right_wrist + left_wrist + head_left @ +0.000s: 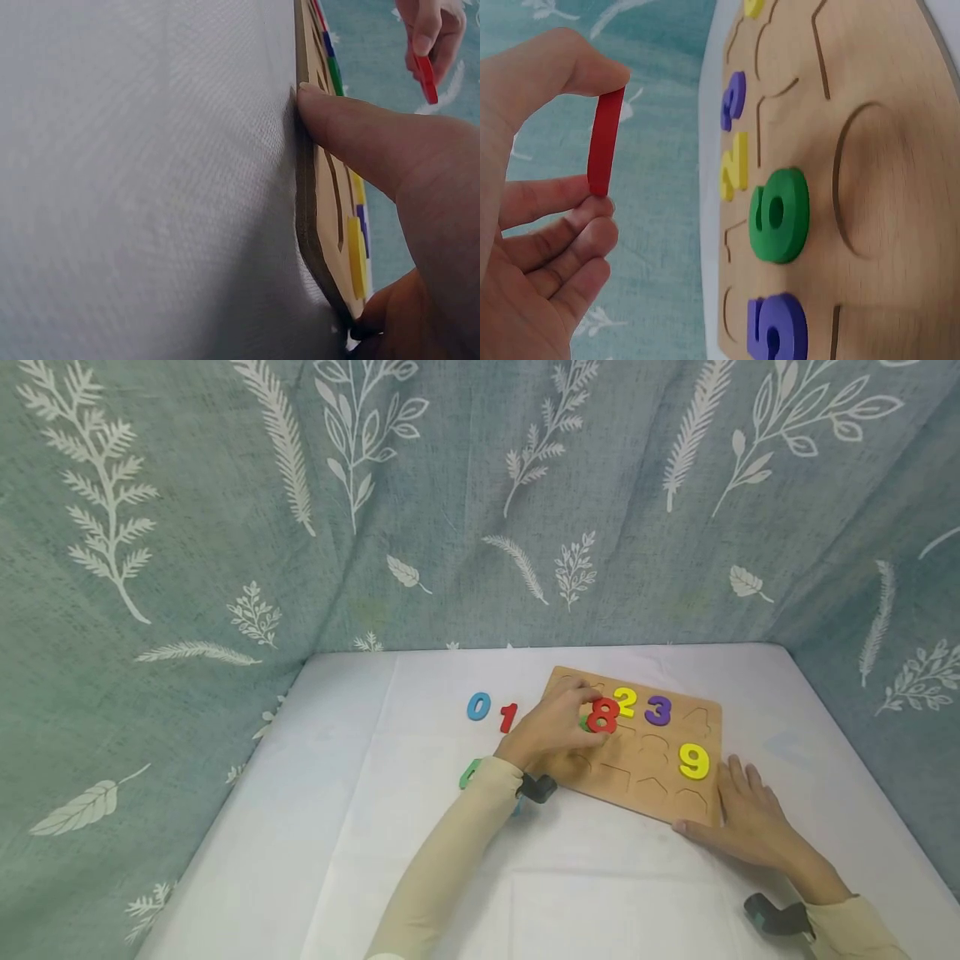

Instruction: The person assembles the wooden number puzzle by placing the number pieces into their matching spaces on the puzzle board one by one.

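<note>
My left hand (555, 718) pinches a red number 8 (603, 716) between thumb and fingers, holding it above a wooden number board (630, 752). Seen edge-on in the left wrist view, the red 8 (606, 142) is apart from the board. My right hand (753, 818) rests at the board's near right corner, its thumb (345, 127) along the edge and its other fingers spread beside the right side. On the board are a yellow 2 (625, 702), a purple 3 (658, 711), a yellow 9 (694, 762), a green 6 (780, 215) and a purple 5 (778, 328).
Left of the board, a blue 0 (478, 706) and a red 1 (508, 717) lie on the white cloth (405, 827). A green piece (470, 772) and a blue piece (517, 806) are partly hidden by my left arm. A leaf-patterned curtain (450, 585) stands behind.
</note>
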`<state>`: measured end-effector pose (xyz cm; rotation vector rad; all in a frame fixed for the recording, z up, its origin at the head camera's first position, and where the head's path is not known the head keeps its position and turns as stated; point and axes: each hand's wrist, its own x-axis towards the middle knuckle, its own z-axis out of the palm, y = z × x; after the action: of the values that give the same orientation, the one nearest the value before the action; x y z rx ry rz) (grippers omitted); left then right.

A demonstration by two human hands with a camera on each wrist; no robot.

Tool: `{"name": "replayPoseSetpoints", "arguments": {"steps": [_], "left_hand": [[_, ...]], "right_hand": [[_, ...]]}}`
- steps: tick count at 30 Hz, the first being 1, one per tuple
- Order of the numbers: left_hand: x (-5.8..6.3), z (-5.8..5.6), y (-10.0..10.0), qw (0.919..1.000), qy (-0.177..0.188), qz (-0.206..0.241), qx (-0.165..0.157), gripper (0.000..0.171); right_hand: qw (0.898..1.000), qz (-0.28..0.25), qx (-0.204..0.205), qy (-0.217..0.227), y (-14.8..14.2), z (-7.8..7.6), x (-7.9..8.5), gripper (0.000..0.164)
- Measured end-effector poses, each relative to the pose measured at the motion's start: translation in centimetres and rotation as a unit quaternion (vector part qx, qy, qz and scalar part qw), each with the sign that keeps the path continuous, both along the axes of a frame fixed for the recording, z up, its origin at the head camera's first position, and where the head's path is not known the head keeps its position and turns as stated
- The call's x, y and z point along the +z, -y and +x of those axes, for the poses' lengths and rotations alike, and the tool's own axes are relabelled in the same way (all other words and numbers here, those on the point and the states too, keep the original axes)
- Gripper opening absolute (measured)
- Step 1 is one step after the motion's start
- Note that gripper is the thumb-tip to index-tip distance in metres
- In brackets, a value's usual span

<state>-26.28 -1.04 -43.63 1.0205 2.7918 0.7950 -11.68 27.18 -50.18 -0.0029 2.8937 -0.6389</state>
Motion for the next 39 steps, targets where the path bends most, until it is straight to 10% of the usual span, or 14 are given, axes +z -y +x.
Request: {"name": "replayPoseSetpoints", "arguments": {"steps": [39], "left_hand": [[-2.7, 0.8, -6.3, 0.9976, 0.022, -0.06, -0.027, 0.067]], "right_hand": [[1.0, 0.007, 0.0, 0.002, -0.1, -0.1, 0.0, 0.13]]}}
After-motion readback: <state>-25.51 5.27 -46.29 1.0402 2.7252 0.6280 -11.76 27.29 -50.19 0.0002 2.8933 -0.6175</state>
